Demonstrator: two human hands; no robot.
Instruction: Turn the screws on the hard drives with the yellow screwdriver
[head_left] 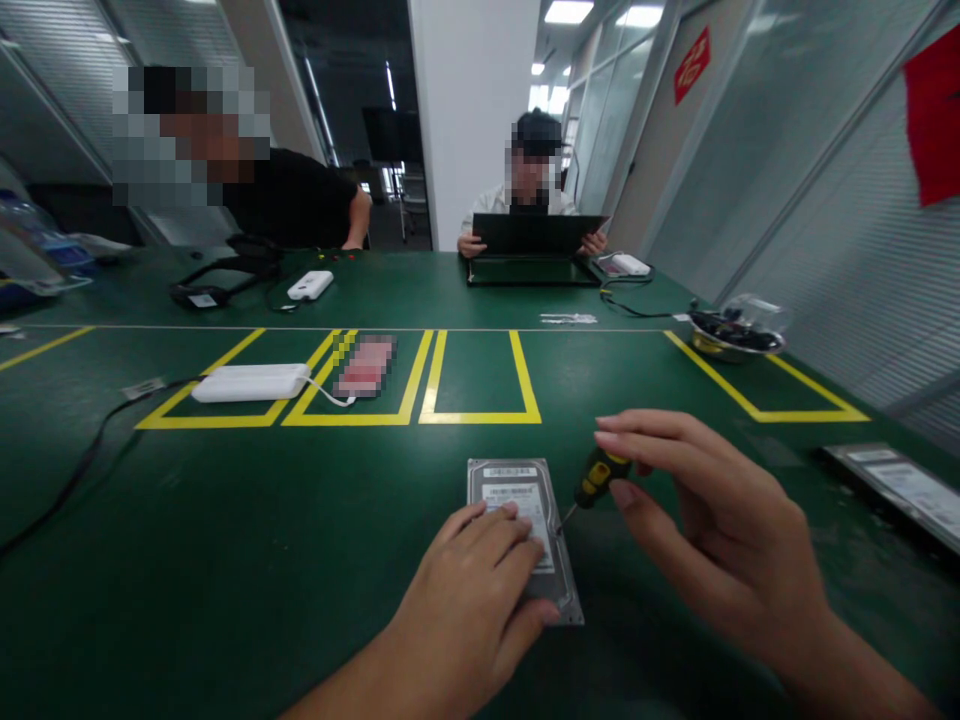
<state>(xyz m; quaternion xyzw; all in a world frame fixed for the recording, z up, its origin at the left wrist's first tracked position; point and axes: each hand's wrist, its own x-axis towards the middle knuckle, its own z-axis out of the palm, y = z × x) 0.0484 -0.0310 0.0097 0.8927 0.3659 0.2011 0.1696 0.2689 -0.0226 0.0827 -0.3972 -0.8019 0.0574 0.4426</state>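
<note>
A silver hard drive with white labels lies on the green table. Across its label side rests my left hand, fingers together and pressed down, the thumb near the lower right edge, holding the drive in place. Part of the label is covered by those fingers. My right hand pinches the black and yellow handle of a screwdriver between thumb and fingers. The screwdriver slants down to the left, its thin tip at the drive's right edge. Whether the tip sits in a screw is too small to tell.
At right lies another hard drive. Behind it stands a metal bowl of dark parts. Yellow tape marks the table. A white power bank is cabled to a phone. Two people sit opposite, one holding a black panel.
</note>
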